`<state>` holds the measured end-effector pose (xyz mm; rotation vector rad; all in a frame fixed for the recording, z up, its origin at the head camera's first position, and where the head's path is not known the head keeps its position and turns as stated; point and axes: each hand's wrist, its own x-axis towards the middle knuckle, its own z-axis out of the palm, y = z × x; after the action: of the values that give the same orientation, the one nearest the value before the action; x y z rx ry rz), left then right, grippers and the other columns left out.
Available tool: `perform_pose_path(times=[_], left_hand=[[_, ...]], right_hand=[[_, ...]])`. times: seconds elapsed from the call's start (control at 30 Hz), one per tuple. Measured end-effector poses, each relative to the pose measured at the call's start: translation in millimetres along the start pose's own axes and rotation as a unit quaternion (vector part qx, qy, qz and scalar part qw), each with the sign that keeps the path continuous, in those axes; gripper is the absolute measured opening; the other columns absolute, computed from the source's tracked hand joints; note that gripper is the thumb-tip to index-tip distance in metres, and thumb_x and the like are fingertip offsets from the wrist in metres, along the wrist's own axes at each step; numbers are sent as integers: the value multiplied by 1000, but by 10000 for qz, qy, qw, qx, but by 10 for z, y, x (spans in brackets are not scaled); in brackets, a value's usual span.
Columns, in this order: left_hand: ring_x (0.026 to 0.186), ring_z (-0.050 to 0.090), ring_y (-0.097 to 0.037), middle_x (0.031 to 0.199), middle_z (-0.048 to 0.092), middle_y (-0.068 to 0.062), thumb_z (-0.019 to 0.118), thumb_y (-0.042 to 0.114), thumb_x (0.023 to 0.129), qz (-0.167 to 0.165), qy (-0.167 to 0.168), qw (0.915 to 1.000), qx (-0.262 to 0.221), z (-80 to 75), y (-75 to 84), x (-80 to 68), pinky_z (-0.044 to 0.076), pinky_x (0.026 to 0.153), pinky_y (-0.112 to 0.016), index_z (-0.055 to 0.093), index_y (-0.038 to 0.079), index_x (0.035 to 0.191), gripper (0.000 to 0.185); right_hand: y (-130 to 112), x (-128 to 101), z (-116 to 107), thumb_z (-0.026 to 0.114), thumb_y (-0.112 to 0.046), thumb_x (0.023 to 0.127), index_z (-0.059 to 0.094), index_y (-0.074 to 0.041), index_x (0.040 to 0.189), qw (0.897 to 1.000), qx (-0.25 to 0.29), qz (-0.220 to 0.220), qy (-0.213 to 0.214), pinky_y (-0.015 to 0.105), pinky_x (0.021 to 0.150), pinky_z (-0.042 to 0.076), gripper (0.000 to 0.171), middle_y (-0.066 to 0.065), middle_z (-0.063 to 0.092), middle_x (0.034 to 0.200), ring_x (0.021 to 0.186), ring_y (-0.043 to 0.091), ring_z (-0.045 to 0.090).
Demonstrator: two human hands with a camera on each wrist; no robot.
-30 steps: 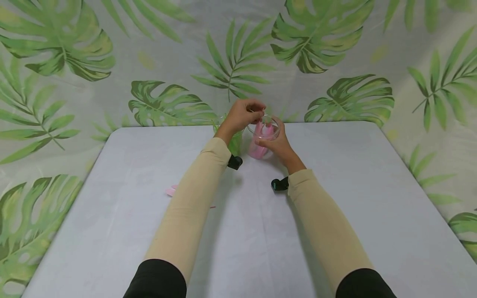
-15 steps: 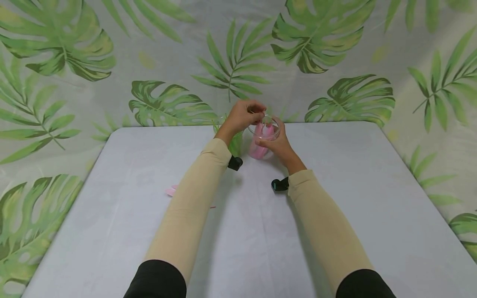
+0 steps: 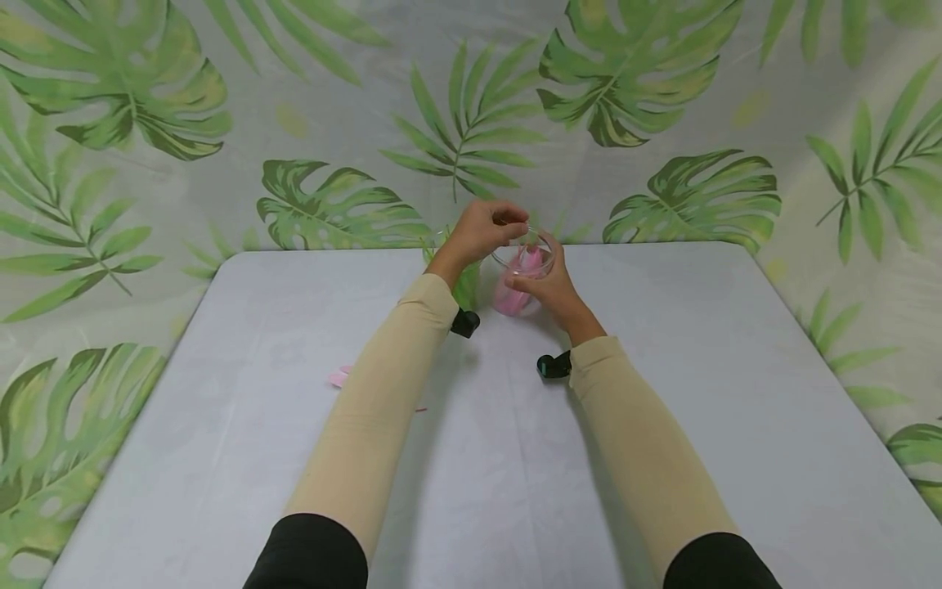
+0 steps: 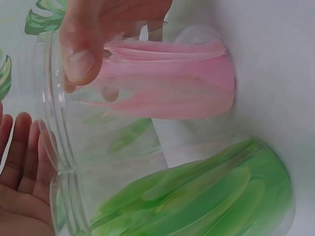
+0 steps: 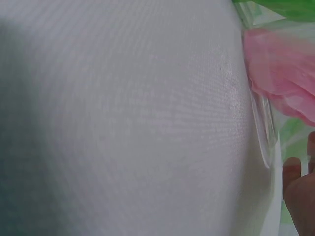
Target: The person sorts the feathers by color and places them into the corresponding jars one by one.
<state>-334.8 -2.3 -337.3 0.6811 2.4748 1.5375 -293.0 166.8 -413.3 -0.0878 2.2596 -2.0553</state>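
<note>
My right hand (image 3: pixel 552 286) grips a clear jar (image 3: pixel 504 296) around its upper side. In the left wrist view its thumb presses near the rim. Pink petal-like pieces (image 4: pixel 197 83) stand bunched inside the jar. Over the jar's mouth is my left hand (image 3: pixel 480 231); in the left wrist view its fingers (image 4: pixel 19 152) are fairly straight beside the rim, with nothing seen held. Close beside stands a second clear jar (image 4: pixel 66 206) with green leaf-like pieces (image 4: pixel 211 201), partly behind my left wrist in the head view.
A pink piece (image 3: pixel 338 376) lies on the white table (image 3: pixel 662 368) at the left, partly covered by my left sleeve. A thin red stick end (image 3: pixel 420 410) shows by that forearm. A leaf-patterned cloth (image 3: pixel 471 106) hangs behind the table's far edge.
The pink piece at my left fingertips has gone down into the jar, and the pink bunch sits lower. My left hand has shifted slightly; my right hand stays on the jar.
</note>
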Motion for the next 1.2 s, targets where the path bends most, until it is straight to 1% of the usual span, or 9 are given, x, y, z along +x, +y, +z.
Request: perform_pose_path(times=[0.23,0.57,0.7,0.8,0.93,1.0,1.07,1.13,1.2], left_hand=[[117,61,-20,126,67,-5,62,29,98,52,121,9993,363,-86,80,-50,52,97,-34,67,13,125,32],[113,63,-18,123,68,-6,62,26,98,601,79,9969,495,-224,102,-176,52,98,-32,67,11,123,29],[104,66,-20,115,71,-9,63,19,98,1023,-153,9894,1023,-296,122,-350,53,93,-32,70,7,117,24],[97,69,-21,109,73,-11,63,14,97,1487,-652,9686,1880,-341,139,-563,56,88,-33,71,5,112,19],[92,70,-21,105,74,-10,64,9,95,1893,-1555,9221,2996,-343,111,-916,57,85,-35,73,5,108,16],[93,69,-19,106,75,-9,63,7,95,1837,-1965,9006,3414,-328,72,-1103,56,85,-35,74,7,106,15],[93,68,-19,105,74,-8,62,6,95,1678,-2276,8848,3702,-320,4,-1279,56,85,-36,74,7,106,16],[93,68,-18,104,74,-5,62,6,95,1469,-2427,8738,3951,-337,-97,-1439,56,85,-36,74,9,106,17],[92,67,-16,102,74,-3,61,6,95,1231,-2456,8699,4095,-376,-220,-1576,56,83,-35,75,11,105,18]], right_hand=[[-13,-18,-7,78,-9,80,11,-27,156,9999,-50,127,26,49,120,30,104,18,26,159,144,34,34],[1,-39,-16,77,-9,80,9,-25,156,9998,-132,151,-5,48,120,30,104,19,24,160,145,33,33],[89,10,-19,78,-8,79,9,-28,157,9998,-118,143,23,49,121,29,106,17,23,161,146,33,31],[186,77,-26,78,-10,81,10,-32,155,9998,-148,78,78,48,120,30,104,14,23,161,145,31,32],[246,137,-23,79,-13,82,12,-34,154,9996,-241,-57,147,48,120,29,101,13,21,162,146,31,31],[247,151,-21,80,-13,81,12,-34,154,9994,-272,-79,176,49,121,28,101,14,21,162,147,31,30],[241,152,-21,80,-13,81,12,-33,154,9993,-300,-68,196,49,122,27,102,15,20,162,148,31,28],[232,146,-25,80,-13,81,12,-33,154,9992,-342,-26,211,50,122,26,102,15,20,163,149,32,27],[221,138,-31,80,-13,81,11,-33,155,9991,-354,-1,214,50,122,26,103,16,18,163,149,33,26]])
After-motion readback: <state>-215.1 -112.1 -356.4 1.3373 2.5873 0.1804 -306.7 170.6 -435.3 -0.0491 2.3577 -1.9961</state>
